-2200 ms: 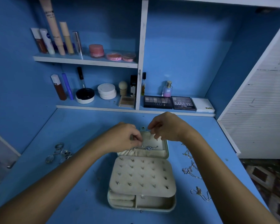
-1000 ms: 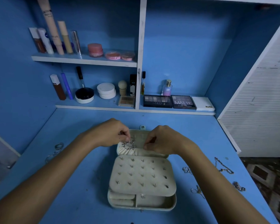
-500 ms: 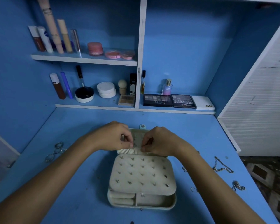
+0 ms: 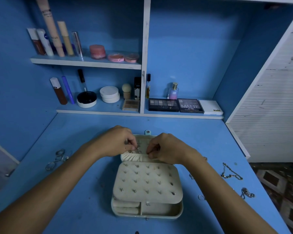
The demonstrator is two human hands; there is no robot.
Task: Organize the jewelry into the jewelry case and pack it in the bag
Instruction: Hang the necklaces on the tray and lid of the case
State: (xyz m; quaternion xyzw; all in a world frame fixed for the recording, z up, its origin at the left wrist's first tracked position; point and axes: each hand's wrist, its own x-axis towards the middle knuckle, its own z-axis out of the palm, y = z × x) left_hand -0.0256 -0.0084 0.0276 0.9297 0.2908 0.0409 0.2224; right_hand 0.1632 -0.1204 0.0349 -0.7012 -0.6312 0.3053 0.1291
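Both hands had dropped lower on the lid since two seconds back, when they worked up near its top edge. I saw the jewelry case (image 4: 147, 188) lying open in the middle of the blue desk (image 4: 85, 208), its studded earring panel folded over the tray. My left hand (image 4: 115, 141) pinched a small silver piece (image 4: 134, 151) just above the gathered pocket (image 4: 134, 157) in the lid; whether it was a chain or a bracelet I could not tell. My right hand (image 4: 166, 148) had its fingers curled, pinching the pocket's rim, and it hid the pocket's right end. Left of the case lay a cluster of rings (image 4: 57, 159), too blurred for me to count. On the right I counted two chains (image 4: 231, 173) well apart from the case, plus small bits beside my right forearm, partly hidden. Behind, two shelves (image 4: 85, 62) held cosmetics.
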